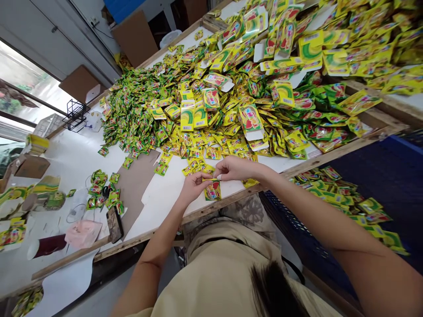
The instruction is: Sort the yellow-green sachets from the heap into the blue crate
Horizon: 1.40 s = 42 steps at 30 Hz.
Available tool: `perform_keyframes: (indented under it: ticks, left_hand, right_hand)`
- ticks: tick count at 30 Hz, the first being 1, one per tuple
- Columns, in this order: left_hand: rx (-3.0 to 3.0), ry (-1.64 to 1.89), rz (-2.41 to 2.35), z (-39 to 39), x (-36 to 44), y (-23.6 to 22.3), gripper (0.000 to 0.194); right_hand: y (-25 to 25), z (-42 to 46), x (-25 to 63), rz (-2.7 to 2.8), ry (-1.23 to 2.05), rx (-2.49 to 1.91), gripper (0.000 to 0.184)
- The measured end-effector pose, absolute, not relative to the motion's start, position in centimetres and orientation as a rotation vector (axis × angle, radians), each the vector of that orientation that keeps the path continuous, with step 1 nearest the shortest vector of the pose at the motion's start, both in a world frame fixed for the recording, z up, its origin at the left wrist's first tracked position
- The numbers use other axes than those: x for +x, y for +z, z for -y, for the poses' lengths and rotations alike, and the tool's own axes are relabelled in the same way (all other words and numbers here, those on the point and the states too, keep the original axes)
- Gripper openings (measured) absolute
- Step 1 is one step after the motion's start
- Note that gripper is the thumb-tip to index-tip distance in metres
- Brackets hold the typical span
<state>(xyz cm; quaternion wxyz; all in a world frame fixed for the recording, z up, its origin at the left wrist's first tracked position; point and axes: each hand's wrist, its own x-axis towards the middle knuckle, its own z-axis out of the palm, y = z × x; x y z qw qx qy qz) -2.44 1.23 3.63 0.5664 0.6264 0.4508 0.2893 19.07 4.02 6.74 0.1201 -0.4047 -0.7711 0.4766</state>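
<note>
A small yellow and green box (212, 191) with red fruit artwork stands at the table's front edge. My left hand (193, 187) is closed on its upper left side, thumb and fingers at the top. From the right, my right hand (234, 168) has its fingers pinched together at the box's top corner, where a bit of white shows. How the top flaps lie is hidden by my fingers. Just beyond both hands lie several yellow sachets (196, 166), at the near edge of a large heap.
A big heap of green sachets (139, 110) and yellow boxes (194, 115) covers the table's far side. At left are a phone (114, 224), black-handled scissors (105, 192), a jar (54, 200) and a pink bag (83, 233). A blue crate (373, 176) holding boxes stands below right.
</note>
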Motion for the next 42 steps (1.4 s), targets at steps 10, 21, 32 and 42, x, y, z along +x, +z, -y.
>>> perform_keyframes:
  ticks: [10,21,32,42]
  left_hand:
    - [1.574,0.785,-1.045,-0.9,-2.0,3.0,0.018]
    - [1.852,0.779,-1.050,-0.5,-1.8,4.1,0.008]
    - [2.075,0.643,-0.966,-0.8,-2.4,5.7,0.010]
    - [1.406,0.697,-0.970,-1.0,-2.3,3.7,0.039]
  right_hand:
    - [7.8,-3.7,18.0,2.545,1.069,-1.290,0.011]
    - [7.2,-0.8,17.7,2.488,0.768,-1.238,0.016]
    - [6.8,0.4,17.1,2.367,0.822,-1.237,0.020]
    - [3.8,-0.9,19.4,1.740,1.576,-1.076,0.028]
